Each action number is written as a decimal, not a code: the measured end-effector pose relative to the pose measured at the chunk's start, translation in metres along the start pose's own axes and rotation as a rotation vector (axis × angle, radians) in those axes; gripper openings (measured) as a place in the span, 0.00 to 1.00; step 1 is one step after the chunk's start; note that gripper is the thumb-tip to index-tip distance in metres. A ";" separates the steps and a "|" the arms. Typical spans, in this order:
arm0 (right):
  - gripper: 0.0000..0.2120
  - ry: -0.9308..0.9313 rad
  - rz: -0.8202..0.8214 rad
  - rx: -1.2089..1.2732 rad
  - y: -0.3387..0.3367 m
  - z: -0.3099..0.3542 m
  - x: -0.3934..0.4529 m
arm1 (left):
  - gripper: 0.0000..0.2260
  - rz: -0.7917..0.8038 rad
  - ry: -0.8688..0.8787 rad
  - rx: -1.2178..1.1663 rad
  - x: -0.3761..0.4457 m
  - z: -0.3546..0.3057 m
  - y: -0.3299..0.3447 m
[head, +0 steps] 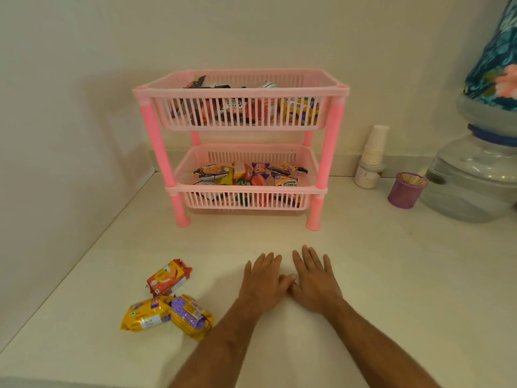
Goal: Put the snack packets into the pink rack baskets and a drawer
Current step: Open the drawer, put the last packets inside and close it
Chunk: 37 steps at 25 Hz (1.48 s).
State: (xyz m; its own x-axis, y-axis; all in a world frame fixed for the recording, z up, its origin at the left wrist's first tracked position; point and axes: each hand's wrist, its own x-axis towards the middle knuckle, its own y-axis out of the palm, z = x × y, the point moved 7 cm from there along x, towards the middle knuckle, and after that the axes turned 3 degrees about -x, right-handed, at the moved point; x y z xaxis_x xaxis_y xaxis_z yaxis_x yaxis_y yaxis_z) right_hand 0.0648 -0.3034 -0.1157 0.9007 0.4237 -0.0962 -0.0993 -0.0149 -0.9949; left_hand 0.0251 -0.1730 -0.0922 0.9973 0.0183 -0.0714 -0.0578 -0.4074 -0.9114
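A pink two-tier rack (158,141) stands against the back wall. Its top basket (240,88) and bottom basket (243,189) each hold several snack packets. On the white counter at the front left lie three loose packets: a red one (168,276), a yellow one (144,315) and a yellow-purple one (191,316). My left hand (263,281) and my right hand (314,278) lie flat on the counter side by side, thumbs touching, fingers spread, holding nothing. The loose packets are to the left of my left hand. No drawer is in view.
At the back right stand a stack of paper cups (373,148) on a small jar, a purple mesh cup (405,190) with sticks, and a large water dispenser (472,175) with a floral cover. A wall closes the counter's left side.
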 end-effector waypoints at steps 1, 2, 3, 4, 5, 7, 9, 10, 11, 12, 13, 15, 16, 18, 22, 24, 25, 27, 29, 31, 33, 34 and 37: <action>0.36 0.005 -0.005 0.004 0.000 -0.006 -0.004 | 0.32 0.000 -0.010 0.007 -0.003 -0.003 0.004; 0.37 0.011 -0.010 0.006 0.001 -0.012 -0.009 | 0.33 0.004 -0.016 0.019 -0.005 -0.004 0.008; 0.38 0.022 -0.013 0.009 0.001 -0.021 -0.014 | 0.34 0.011 -0.017 0.036 -0.008 -0.006 0.011; 0.39 0.036 -0.014 0.015 0.001 -0.030 -0.020 | 0.35 0.018 -0.015 0.056 -0.012 -0.009 0.014; 0.41 0.052 -0.015 0.026 0.002 -0.039 -0.026 | 0.36 0.017 -0.014 0.081 -0.014 -0.010 0.017; 0.44 0.089 -0.026 0.043 0.003 -0.058 -0.041 | 0.38 -0.006 -0.005 0.135 -0.020 -0.015 0.023; 0.44 0.129 -0.034 0.043 0.005 -0.081 -0.062 | 0.39 -0.017 0.016 0.164 -0.028 -0.028 0.032; 0.44 0.153 -0.033 0.046 0.007 -0.092 -0.072 | 0.40 -0.017 0.029 0.166 -0.032 -0.036 0.038; 0.45 0.176 -0.034 0.048 0.009 -0.102 -0.083 | 0.42 -0.018 0.044 0.168 -0.037 -0.045 0.044; 0.45 0.196 -0.036 0.049 0.010 -0.111 -0.094 | 0.44 -0.022 0.060 0.171 -0.043 -0.053 0.049; 0.45 0.212 -0.035 0.047 0.011 -0.118 -0.106 | 0.45 -0.025 0.080 0.173 -0.049 -0.062 0.054; 0.45 0.231 -0.021 0.045 0.012 -0.128 -0.126 | 0.46 -0.020 0.109 0.163 -0.062 -0.077 0.065; 0.45 0.235 -0.017 0.045 0.013 -0.133 -0.136 | 0.45 -0.017 0.119 0.157 -0.069 -0.084 0.071; 0.45 0.240 -0.004 0.044 0.012 -0.140 -0.152 | 0.44 -0.013 0.123 0.153 -0.082 -0.093 0.079; 0.45 0.249 -0.003 0.047 0.013 -0.152 -0.183 | 0.37 -0.004 0.087 0.198 -0.107 -0.104 0.088; 0.45 0.254 -0.003 0.055 0.013 -0.161 -0.199 | 0.36 0.002 0.064 0.222 -0.114 -0.111 0.091; 0.45 0.259 -0.005 0.057 0.013 -0.166 -0.206 | 0.36 0.001 0.053 0.220 -0.116 -0.115 0.093; 0.45 0.276 -0.010 0.057 0.014 -0.179 -0.219 | 0.36 0.011 0.046 0.204 -0.118 -0.126 0.098; 0.45 0.292 -0.026 0.059 0.014 -0.195 -0.233 | 0.35 0.034 0.057 0.190 -0.116 -0.142 0.105; 0.46 0.302 -0.040 0.050 0.015 -0.212 -0.245 | 0.36 0.061 0.069 0.181 -0.112 -0.160 0.114; 0.46 0.322 -0.054 0.039 0.017 -0.232 -0.257 | 0.36 0.068 0.082 0.186 -0.108 -0.184 0.124; 0.46 0.334 -0.063 0.039 0.017 -0.242 -0.262 | 0.36 0.067 0.086 0.191 -0.106 -0.195 0.128; 0.43 0.322 -0.098 0.064 0.016 -0.265 -0.275 | 0.36 0.079 0.079 0.214 -0.100 -0.222 0.141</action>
State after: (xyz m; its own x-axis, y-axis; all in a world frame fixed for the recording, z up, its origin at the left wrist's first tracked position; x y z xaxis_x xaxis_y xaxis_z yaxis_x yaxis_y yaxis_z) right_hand -0.0722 -0.6601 -0.1123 0.9936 0.1120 -0.0142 -0.0225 0.0730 -0.9971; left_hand -0.0731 -0.4353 -0.1238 0.9893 -0.0807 -0.1212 -0.1353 -0.2019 -0.9700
